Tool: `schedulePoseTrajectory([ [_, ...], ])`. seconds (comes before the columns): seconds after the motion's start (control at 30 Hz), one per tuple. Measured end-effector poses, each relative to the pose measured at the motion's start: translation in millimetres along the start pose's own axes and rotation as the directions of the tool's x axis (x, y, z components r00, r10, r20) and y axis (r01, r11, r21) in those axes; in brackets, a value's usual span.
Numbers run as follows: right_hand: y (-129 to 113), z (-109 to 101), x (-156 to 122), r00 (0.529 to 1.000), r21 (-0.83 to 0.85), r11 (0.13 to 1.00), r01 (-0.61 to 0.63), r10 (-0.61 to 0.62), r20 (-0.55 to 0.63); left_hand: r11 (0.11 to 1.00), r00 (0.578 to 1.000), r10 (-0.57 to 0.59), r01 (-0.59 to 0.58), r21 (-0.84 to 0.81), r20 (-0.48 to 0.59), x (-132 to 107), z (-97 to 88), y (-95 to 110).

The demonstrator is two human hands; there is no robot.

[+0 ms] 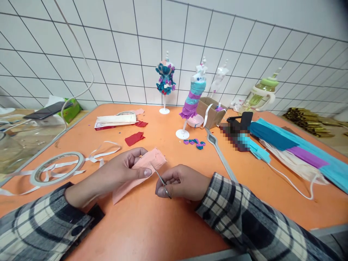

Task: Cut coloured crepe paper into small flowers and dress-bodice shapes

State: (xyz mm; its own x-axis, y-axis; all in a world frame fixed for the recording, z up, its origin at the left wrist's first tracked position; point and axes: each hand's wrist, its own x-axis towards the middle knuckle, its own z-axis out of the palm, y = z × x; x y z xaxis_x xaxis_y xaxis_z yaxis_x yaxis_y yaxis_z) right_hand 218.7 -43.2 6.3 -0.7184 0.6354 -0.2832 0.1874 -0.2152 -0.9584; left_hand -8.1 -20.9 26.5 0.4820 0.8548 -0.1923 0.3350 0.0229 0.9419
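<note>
My left hand (pixel 130 168) pinches a folded piece of pink crepe paper (pixel 125 190) between thumb and fingers, above the orange table. Its far end sticks out past my fingertips. In my right hand (pixel 182 181) is a small pair of metal scissors (pixel 162 180), with finger and thumb at the handles. The blade tips point up and left and reach the paper near my left thumb. Whether the blades are apart is too small to tell. Scraps of red crepe paper (pixel 134 138) lie beyond my left hand. Small teal and purple paper petals (pixel 194 142) lie past my right hand.
A roll of double-sided tape (pixel 58 168) with loose strips lies left. Small dress forms stand at the back, one in teal ruffles (pixel 165 81), another wrapped in blue and purple (pixel 193 98). Crepe paper strips (pixel 293 145) and a bottle (pixel 259 94) are on the right, near a cardboard box (pixel 208 110).
</note>
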Motion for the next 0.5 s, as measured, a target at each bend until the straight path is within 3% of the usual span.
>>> schedulePoseTrajectory([
  [0.23,0.4,-1.3,0.6,1.000,-0.098,0.995,-0.008,0.008,-0.001,0.999,0.999,-0.011,0.013,-0.047,0.050,1.1,0.9,-0.3],
  [0.5,2.2,-0.5,1.0,1.000,-0.075,0.997,-0.008,0.007,-0.019,0.996,0.998,-0.024,0.030,-0.090,0.060,0.6,2.3,-1.2],
])
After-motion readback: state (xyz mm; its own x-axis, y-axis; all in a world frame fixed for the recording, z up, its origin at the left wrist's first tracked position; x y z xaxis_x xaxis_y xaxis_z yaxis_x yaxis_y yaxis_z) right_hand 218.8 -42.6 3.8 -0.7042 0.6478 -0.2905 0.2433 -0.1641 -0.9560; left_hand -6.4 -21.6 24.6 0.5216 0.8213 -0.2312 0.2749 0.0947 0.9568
